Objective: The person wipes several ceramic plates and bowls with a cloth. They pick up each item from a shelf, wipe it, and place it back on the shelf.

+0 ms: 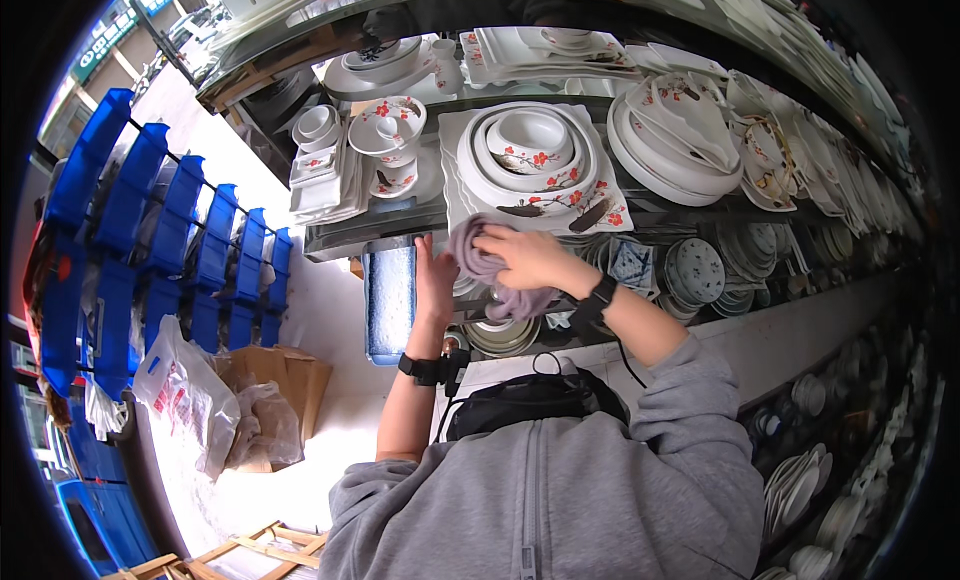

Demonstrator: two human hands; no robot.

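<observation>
My right hand [525, 259] grips a bunched mauve cloth [480, 251] at the front edge of a glass shelf. Part of the cloth hangs below the fingers. My left hand [433, 280] is just left of the cloth, its thumb and forefinger apart and nothing seen between them. Beside it is a blue-glazed rectangular dish [390, 302], its right edge partly covered by the hand; whether they touch I cannot tell. Beyond the cloth, nested white bowls [529, 133] with red blossoms sit on wavy-edged white square plates [469, 182].
Stacked white plates [660, 163] and a footed bowl [386, 126] share the shelf. Patterned dishes [694, 268] and stacked plates [504, 338] stand lower. At left are blue bins [169, 235], a plastic bag [184, 400] and a cardboard box [300, 377]. A black bag [536, 403] is at my waist.
</observation>
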